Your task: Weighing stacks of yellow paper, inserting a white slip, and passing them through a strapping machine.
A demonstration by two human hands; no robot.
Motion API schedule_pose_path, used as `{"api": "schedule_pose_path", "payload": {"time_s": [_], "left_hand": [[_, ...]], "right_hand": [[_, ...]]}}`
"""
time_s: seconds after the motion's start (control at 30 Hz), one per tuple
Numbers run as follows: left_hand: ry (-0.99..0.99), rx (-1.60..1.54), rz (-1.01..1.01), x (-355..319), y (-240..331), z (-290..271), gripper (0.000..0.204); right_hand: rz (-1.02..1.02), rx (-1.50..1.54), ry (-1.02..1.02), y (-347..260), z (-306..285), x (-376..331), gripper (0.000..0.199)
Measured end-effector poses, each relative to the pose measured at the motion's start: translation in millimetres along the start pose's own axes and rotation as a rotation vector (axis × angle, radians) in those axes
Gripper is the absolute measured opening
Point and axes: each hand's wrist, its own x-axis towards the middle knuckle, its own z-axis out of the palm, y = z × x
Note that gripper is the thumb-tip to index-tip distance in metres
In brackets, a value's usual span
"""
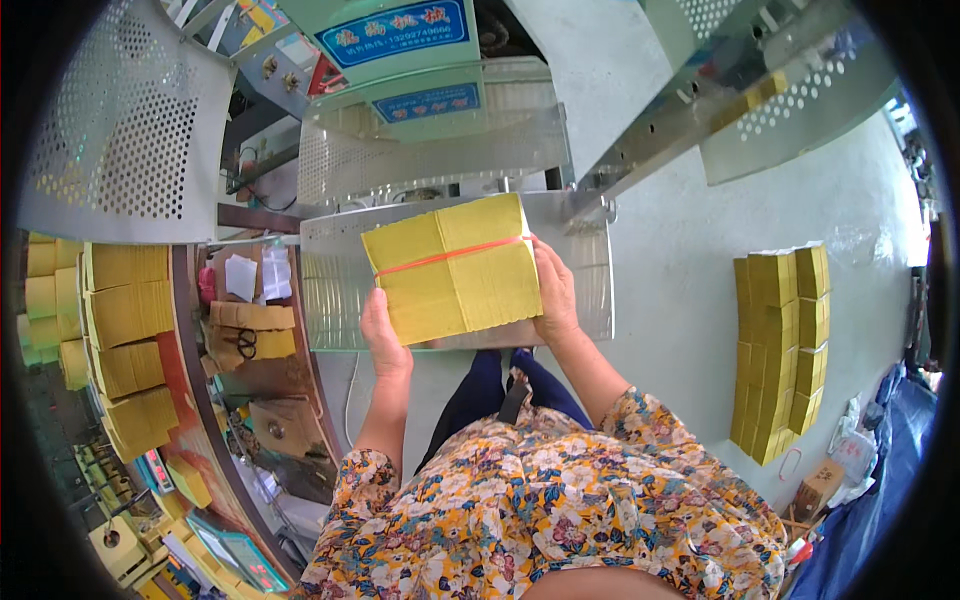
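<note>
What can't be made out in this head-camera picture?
Yellow bundle: underside hidden by its upper face, head view.
Red band: the part beneath is hidden by the bundle, head view.
Left hand and right hand: the fingers under the bundle are hidden by it, head view.
Teal-framed panel: its details are too small, head view.
Blue sheet: cut off by the dark fisheye rim, head view.

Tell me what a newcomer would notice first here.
Probably the yellow bundle with a red band across it, held by the left hand and right hand near the centre. Next, the flowered shirt below and the yellow stacks on the floor at right.
</note>
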Motion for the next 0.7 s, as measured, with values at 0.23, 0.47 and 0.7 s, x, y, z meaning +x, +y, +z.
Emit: {"api": "schedule_pose_path", "payload": {"time_s": [0.23, 0.47, 0.7], "left_hand": [[0.087, 0.094, 0.111, 0.6, 2.3, -17.6, 0.027], [-0.078, -0.254, -0.054, 5.1, 11.5, -26.2, 0.023], [-0.127, -0.228, -0.102, 8.1, 9.8, -29.3, 0.021]], "right_hand": [[-0.344, -0.644, -0.040, -22.7, -19.6, 9.3, 0.020], [-0.201, -0.616, -0.120, -33.0, -6.7, 12.1, 0.019], [-0.247, -0.656, -0.013, -25.0, -5.1, 13.6, 0.024]]}}
